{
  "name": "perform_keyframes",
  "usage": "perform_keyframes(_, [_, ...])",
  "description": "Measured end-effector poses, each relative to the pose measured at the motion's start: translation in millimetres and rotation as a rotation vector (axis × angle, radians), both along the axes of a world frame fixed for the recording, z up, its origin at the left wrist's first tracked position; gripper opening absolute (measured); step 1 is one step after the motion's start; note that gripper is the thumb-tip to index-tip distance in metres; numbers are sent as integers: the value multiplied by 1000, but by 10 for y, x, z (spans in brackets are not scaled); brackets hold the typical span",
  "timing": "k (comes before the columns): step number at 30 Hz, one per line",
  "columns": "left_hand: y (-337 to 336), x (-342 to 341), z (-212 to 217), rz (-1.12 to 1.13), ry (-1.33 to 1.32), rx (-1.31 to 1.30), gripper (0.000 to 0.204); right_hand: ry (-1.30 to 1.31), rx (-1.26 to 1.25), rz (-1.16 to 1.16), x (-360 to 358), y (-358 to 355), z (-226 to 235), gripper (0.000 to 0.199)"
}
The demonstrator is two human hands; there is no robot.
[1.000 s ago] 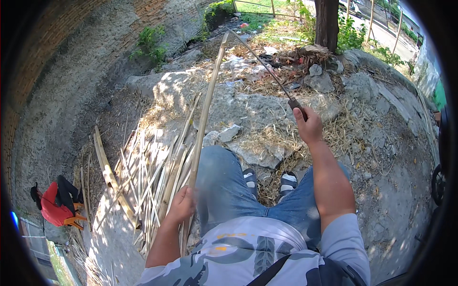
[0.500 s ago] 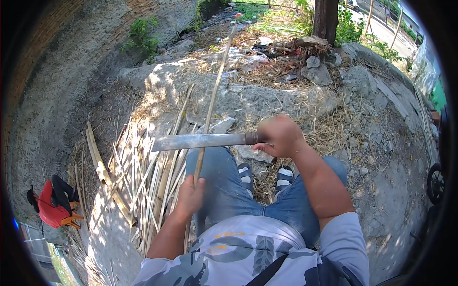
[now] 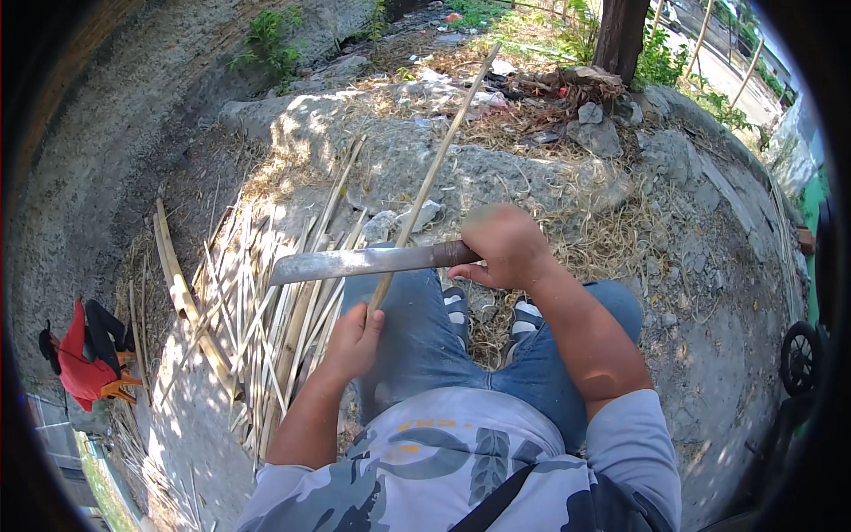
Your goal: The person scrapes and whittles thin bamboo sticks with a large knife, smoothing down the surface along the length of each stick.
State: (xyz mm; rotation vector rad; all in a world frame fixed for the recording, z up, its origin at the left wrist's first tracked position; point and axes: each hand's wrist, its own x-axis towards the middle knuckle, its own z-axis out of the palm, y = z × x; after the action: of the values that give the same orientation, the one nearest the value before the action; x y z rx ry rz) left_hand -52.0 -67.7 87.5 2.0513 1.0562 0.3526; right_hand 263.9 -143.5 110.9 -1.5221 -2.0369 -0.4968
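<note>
Bamboo strip (image 3: 425, 186) under machete (image 3: 355, 263).

A long bamboo stick (image 3: 432, 173) runs from the left hand (image 3: 353, 341) over the near knee away to the far rubble. The knife (image 3: 355, 262) lies crosswise on it, its handle in the right hand (image 3: 505, 248) to the right. A pile of split strips (image 3: 266, 310) lies left on the ground, a tree trunk (image 3: 620, 31) far right.
</note>
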Motion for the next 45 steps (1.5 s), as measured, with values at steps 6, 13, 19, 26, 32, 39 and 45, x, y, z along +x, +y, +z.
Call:
perform_keyframes(6, [1,-33,-18,-34,-50,-22,47,125,-14,-337,434,-2,27,53])
perform_keyframes(13, [3,-78,-41,-25,-94,-128,45,104,10,-195,82,-8,70,53])
perform_keyframes(19, [-18,-306,-49,-64,-171,-274,40,76,87,-122,358,-85,74,53])
perform_keyframes(26, [-146,-462,35,-46,-117,-335,34,132,-65,-376,554,-126,23,52])
perform_keyframes(32, [-118,-442,-135,-14,-107,-456,32,35,68,-2,190,-29,-109,50])
perform_keyframes(39, [-166,-727,94,-69,-88,-450,34,327,-153,-541,857,-202,-41,48])
perform_keyframes(45, [-242,-669,137,-58,3,-396,33,227,-48,-480,768,-227,-120,48])
